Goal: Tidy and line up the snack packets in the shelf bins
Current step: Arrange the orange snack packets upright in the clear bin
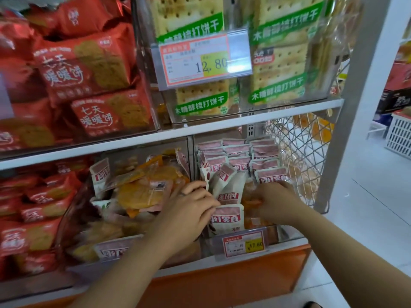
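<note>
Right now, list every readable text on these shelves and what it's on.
"12.80": upper price tag.
"17.60": lower price tag.
"七天暖暖饼": red biscuit packets.
"木糖醇梳打饼干": green-banded cracker packs.
"网红零食": white-pink packets.
The small print on both tags is too blurred to read.
</note>
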`<state>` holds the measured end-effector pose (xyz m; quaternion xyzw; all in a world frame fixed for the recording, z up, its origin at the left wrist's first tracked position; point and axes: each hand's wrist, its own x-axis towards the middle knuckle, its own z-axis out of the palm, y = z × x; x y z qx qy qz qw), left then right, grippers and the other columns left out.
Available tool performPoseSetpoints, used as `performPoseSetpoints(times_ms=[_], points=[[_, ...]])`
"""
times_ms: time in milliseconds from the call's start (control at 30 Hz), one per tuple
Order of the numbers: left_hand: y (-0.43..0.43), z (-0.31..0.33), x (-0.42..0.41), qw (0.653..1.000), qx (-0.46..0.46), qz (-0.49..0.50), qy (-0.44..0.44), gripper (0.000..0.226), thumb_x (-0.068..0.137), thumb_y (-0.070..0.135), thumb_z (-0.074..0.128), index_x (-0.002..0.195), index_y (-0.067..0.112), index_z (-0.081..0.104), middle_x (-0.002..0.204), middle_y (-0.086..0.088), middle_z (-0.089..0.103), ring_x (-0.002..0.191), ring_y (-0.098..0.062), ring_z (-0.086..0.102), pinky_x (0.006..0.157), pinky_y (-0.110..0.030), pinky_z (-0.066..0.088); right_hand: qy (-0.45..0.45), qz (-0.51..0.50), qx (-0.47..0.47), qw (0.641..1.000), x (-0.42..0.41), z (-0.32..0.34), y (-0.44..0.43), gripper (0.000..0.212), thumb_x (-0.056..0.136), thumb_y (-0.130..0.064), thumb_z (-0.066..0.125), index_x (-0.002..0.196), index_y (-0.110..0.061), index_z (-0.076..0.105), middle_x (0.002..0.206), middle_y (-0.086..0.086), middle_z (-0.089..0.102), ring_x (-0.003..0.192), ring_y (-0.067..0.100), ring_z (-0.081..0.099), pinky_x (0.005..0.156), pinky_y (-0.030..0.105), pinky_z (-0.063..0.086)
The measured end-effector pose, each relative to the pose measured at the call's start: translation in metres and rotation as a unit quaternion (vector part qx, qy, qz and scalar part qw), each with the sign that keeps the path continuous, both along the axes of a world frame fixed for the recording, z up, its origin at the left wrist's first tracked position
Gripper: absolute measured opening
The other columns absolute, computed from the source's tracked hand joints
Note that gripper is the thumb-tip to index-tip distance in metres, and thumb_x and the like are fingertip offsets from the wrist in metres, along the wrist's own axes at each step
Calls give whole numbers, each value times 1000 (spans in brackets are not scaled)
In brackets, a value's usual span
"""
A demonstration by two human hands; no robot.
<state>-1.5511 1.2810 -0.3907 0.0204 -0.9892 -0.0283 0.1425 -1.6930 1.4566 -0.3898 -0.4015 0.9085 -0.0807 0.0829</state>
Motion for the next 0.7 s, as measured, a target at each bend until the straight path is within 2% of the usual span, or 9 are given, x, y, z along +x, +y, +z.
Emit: performPoseSetpoints(times_ms=[67,133,200,300,400,500,600,667,700], points=[[0,-2,0,1000,-11,-7,15,37,91,45,31,97,40,67,103,24,63,124,-8,42,95,-62,35,-8,-34,-65,997,4,2,7,28,81,-55,57,69,-30,59,70,-11,57,83,12,58,103,36,28],[1,-2,0,999,-24,-16,42,33,91,43,35,93,39,68,99,24,63,121,-7,40,95,-60,36,-40,-86,-164,982,8,8,16,25,81,-45,64,66,-27,56,64,-9,58,66,10,59,73,23,43],[3,0,0,996,-50,-25,63,24,89,40,46,88,38,70,95,24,64,118,-7,40,98,-50,27,-49,-139,-271,951,11,15,27,15,81,-32,69,73,-25,58,64,-8,60,61,9,58,54,23,43],[7,5,3,995,-71,-33,54,12,83,33,66,93,37,71,99,20,64,116,-9,42,98,-36,15,-26,-189,-382,904,17,21,40,14,82,-27,70,92,-23,62,67,-10,59,63,5,57,54,21,43],[12,10,10,999,-16,-22,39,29,91,33,58,120,35,60,124,15,52,120,-10,45,112,-35,8,30,-176,-443,878,35,20,43,18,83,-26,69,98,-20,64,69,-12,59,64,0,56,55,13,40],[18,20,23,996,56,-11,66,55,93,37,52,143,39,28,141,19,25,126,-7,39,107,-31,30,121,-80,-467,872,54,22,39,19,82,-25,68,100,-17,64,77,-19,57,66,-5,54,59,4,42],[20,37,36,985,146,-17,91,77,90,46,54,137,56,-6,138,45,-3,132,15,6,103,-4,9,176,31,-459,870,67,22,25,21,84,-22,67,103,-13,65,90,-13,62,77,0,56,73,5,45],[14,46,42,977,178,-28,112,78,88,48,58,136,57,-2,135,48,-1,129,21,3,104,0,7,185,96,-460,863,74,27,10,25,85,-26,60,104,-10,65,99,-9,62,90,3,57,83,11,45],[9,50,44,973,183,-44,135,70,87,47,60,139,53,13,137,42,14,131,17,14,109,-8,16,182,126,-461,859,77,31,1,26,85,-26,58,104,-10,65,102,-10,60,94,4,57,85,13,45]])
